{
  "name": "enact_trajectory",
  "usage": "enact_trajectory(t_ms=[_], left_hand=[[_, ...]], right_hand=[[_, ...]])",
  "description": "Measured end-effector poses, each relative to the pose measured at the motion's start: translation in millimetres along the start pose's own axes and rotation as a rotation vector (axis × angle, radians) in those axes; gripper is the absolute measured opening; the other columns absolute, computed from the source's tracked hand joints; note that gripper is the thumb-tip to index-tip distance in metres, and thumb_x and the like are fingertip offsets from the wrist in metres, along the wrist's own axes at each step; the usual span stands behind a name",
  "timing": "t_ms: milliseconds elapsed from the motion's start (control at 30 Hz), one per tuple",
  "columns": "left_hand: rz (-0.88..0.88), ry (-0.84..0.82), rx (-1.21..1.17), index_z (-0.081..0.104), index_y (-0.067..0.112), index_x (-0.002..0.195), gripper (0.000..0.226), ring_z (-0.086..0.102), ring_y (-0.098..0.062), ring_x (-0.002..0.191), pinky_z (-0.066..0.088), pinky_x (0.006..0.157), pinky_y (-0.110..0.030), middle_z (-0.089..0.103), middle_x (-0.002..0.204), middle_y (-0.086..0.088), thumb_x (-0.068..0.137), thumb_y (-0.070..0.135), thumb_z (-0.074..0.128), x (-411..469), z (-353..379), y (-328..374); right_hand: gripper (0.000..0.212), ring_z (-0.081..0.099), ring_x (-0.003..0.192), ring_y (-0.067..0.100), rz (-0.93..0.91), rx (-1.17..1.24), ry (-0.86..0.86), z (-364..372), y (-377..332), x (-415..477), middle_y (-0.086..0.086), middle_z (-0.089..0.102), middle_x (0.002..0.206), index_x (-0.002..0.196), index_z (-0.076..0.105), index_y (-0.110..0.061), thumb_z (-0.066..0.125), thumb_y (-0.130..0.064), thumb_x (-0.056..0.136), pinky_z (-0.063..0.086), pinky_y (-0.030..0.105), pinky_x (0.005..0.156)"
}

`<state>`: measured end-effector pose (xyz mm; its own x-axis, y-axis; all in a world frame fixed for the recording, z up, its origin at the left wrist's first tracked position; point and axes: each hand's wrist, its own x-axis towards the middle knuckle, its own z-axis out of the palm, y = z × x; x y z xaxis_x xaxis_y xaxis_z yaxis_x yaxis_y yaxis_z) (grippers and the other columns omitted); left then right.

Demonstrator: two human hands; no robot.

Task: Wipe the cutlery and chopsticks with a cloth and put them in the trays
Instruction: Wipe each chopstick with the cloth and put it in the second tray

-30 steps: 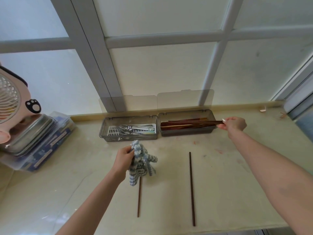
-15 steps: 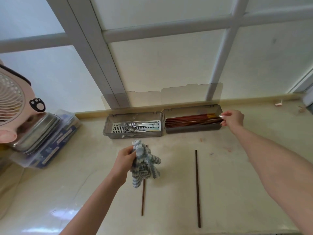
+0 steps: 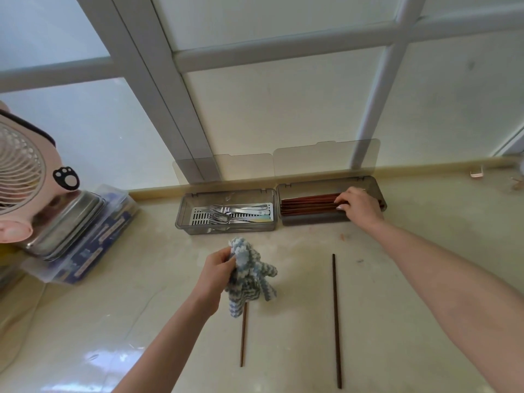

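Note:
My left hand (image 3: 216, 272) grips a blue-and-white striped cloth (image 3: 249, 275) held above the counter. Under the cloth lies a brown chopstick (image 3: 242, 338), its upper end hidden. A second, darker chopstick (image 3: 336, 321) lies alone to the right. Two grey trays with raised lids stand at the back. The left tray (image 3: 184, 211) holds forks and other cutlery (image 3: 235, 212). The right tray (image 3: 312, 219) holds several reddish chopsticks (image 3: 307, 205). My right hand (image 3: 358, 207) rests over that tray's right end, fingertips on the chopsticks.
A pink fan (image 3: 19, 177) stands at the far left beside a metal container (image 3: 68, 219) on a clear plastic box (image 3: 93, 245). A window frame rises behind the trays. The counter's front edge runs along the bottom right.
My right hand moved left from the tray's right end and laid the chopsticks fully inside, now pressing on them. The left hand and cloth stayed put.

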<state>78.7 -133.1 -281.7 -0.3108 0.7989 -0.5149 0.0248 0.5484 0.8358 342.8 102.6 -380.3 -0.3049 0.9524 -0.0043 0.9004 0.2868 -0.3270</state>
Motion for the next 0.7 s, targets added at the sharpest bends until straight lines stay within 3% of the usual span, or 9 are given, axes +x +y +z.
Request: enact_trajectory(t_ms=[200, 333, 433, 567, 700], left_hand=[[-0.006, -0.004, -0.003, 0.063, -0.001, 0.100, 0.024, 0.065, -0.034, 0.093, 0.055, 0.080, -0.044, 0.068, 0.098, -0.023, 0.097, 0.009, 0.041, -1.3, -1.7, 2.4], [-0.002, 0.004, -0.009, 0.064, 0.001, 0.100, 0.024, 0.066, -0.033, 0.093, 0.055, 0.079, -0.043, 0.068, 0.098, -0.022, 0.097, 0.009, 0.041, 0.5, -2.7, 3.1], [0.006, 0.001, -0.002, 0.064, 0.001, 0.100, 0.024, 0.065, -0.034, 0.093, 0.054, 0.080, -0.044, 0.068, 0.099, -0.023, 0.097, 0.008, 0.041, 2.0, -1.5, 3.6], [0.018, -0.017, -0.006, 0.064, 0.002, 0.099, 0.024, 0.066, -0.031, 0.091, 0.055, 0.077, -0.040, 0.068, 0.098, -0.021, 0.097, 0.008, 0.041, 3.7, 1.6, 6.4], [0.019, -0.028, -0.039, 0.065, 0.006, 0.096, 0.025, 0.066, -0.029, 0.089, 0.056, 0.075, -0.038, 0.069, 0.095, -0.018, 0.097, 0.007, 0.040, 4.2, 2.4, 8.8]], right_hand=[[0.022, 0.051, 0.106, 0.023, -0.015, -0.152, -0.079, 3.8, -18.7, 12.9, 0.003, 0.062, 0.109, 0.113, 0.066, -0.026, 0.059, -0.030, 0.091, 0.044, 0.034, 0.081], [0.026, 0.048, 0.106, 0.021, -0.258, -0.317, -0.083, -2.2, -9.2, 17.9, 0.000, 0.060, 0.107, 0.119, 0.060, -0.032, 0.052, -0.029, 0.095, 0.039, 0.032, 0.089], [0.033, 0.046, 0.105, 0.020, -0.339, -0.341, -0.073, -10.3, -7.1, 21.4, 0.000, 0.058, 0.106, 0.126, 0.057, -0.032, 0.047, -0.027, 0.096, 0.037, 0.031, 0.090], [0.035, 0.047, 0.105, 0.021, -0.257, -0.283, -0.190, -13.1, -6.0, 24.2, 0.002, 0.054, 0.108, 0.130, 0.054, -0.035, 0.049, -0.026, 0.096, 0.039, 0.032, 0.089], [0.027, 0.050, 0.106, 0.019, -0.124, -0.101, -0.257, -8.2, -5.6, 21.9, -0.001, 0.053, 0.114, 0.118, 0.065, -0.031, 0.055, -0.036, 0.094, 0.043, 0.032, 0.082]])
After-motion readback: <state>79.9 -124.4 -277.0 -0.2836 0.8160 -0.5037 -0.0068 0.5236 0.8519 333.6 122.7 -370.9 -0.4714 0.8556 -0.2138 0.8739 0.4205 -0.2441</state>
